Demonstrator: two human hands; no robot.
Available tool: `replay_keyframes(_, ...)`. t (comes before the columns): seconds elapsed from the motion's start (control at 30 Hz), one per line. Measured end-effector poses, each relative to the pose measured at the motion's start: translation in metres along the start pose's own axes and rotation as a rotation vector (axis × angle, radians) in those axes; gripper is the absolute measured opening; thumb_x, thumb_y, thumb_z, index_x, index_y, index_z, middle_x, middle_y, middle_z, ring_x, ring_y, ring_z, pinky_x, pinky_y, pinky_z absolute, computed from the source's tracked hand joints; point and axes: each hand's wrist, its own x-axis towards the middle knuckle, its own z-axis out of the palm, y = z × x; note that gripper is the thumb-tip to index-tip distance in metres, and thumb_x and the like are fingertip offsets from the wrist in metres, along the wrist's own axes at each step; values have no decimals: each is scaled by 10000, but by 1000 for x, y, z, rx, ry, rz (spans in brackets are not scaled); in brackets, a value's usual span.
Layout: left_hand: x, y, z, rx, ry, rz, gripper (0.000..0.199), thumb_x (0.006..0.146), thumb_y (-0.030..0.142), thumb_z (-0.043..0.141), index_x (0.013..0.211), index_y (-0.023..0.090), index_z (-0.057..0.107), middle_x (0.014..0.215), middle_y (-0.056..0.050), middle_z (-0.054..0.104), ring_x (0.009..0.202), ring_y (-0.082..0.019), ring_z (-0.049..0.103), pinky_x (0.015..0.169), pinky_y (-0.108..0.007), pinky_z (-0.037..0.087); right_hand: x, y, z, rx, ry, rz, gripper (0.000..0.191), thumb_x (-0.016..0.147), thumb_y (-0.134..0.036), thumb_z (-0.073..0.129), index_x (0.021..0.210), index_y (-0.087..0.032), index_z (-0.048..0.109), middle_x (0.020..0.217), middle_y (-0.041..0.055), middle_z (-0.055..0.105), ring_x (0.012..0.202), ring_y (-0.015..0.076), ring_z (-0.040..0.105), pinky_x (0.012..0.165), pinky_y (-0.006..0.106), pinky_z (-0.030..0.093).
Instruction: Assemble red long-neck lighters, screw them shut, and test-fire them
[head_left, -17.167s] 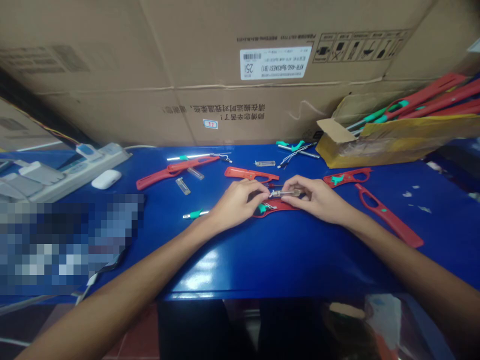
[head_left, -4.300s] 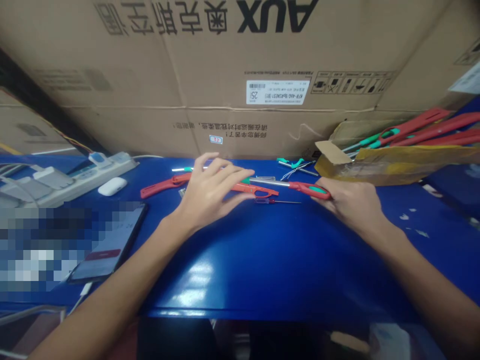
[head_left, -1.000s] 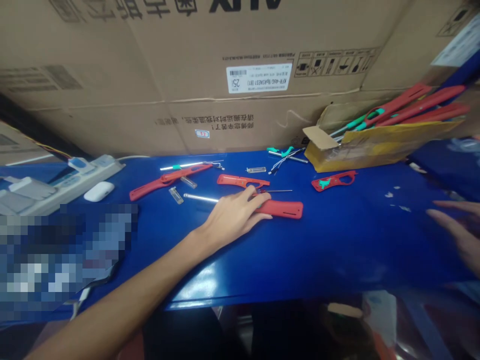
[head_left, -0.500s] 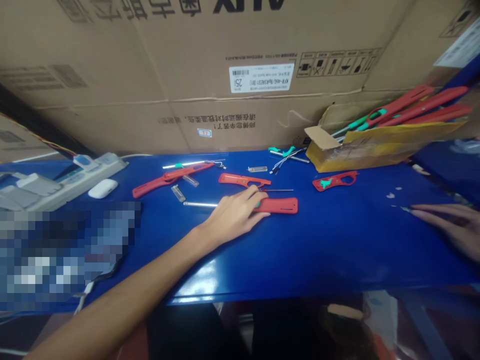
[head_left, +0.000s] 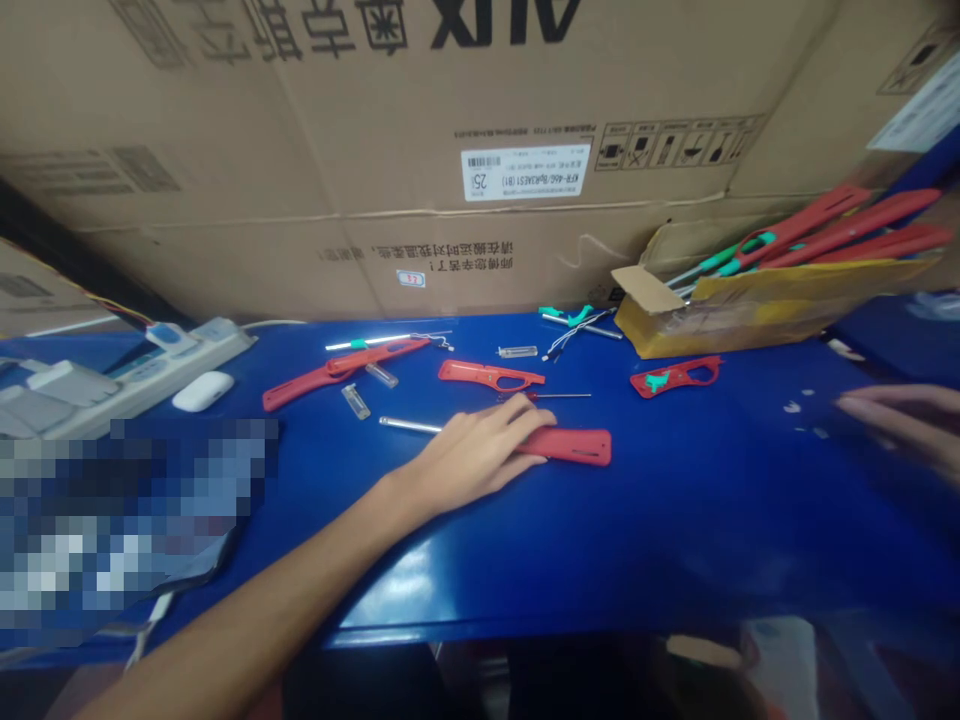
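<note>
Hands work at two separate spots over the blue counter [head_left: 660, 540]. With its fingers curled around the middle of a red lighter [head_left: 579, 446], the left hand [head_left: 484, 455] holds it flat near the centre, metal tube toward the left and handle end toward the right. Off to the far right edge, the right hand [head_left: 919, 430] is blurred and partly cut off, just beside some pale scraps [head_left: 793, 407]; whether it pinches anything I cannot tell.

Judging by how things lie, the held lighter looks whole from tube to handle (though the fingers hide its middle, so any screws there stay unproven). Plenty seems unjoined: an open red shell half [head_left: 469, 372] lies beyond the left hand, next to a thin screwdriver [head_left: 562, 395], and another shell [head_left: 682, 375] with a green trigger [head_left: 656, 382] in it lies farther right. On the left, more red shell pieces [head_left: 304, 388] lie by a silver tube [head_left: 394, 339] and two clear capsules [head_left: 355, 402]; a third capsule [head_left: 517, 352] lies far, near loose wires [head_left: 568, 332]. At far right, a taped box [head_left: 739, 310] bears several seemingly complete red lighters [head_left: 862, 220]
</note>
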Motion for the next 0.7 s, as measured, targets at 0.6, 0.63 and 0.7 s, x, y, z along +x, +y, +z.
replay_keyframes(0.6, -1, -3, 0, 22, 15, -93, 338, 983, 487, 591, 1098, 170, 559, 1149, -90, 640, 1104, -264, 592, 947, -438, 511, -22, -184, 125, 303, -662, -741, 196, 965, -347, 594, 900, -237, 744, 1057, 61, 720, 966, 206, 684, 894, 365, 532)
replay_keyframes(0.63, -1, -4, 0, 18, 6, -117, 334, 986, 487, 588, 1088, 170, 560, 1151, -89, 634, 1102, -264, 590, 937, -433, 510, -20, -182, 126, 300, -717, -736, 195, 955, -350, 611, 873, -233, 743, 1053, 61, 713, 955, 201, 683, 889, 360, 530)
replay_keyframes(0.7, -1, -8, 0, 1, -10, -153, 321, 990, 479, 582, 1071, 169, 559, 1153, -86, 625, 1081, -257, 593, 914, -420, 513, -18, -180, 130, 307, -799, -708, 204, 941, -362, 634, 836, -224, 741, 1041, 60, 703, 935, 196, 683, 879, 356, 527)
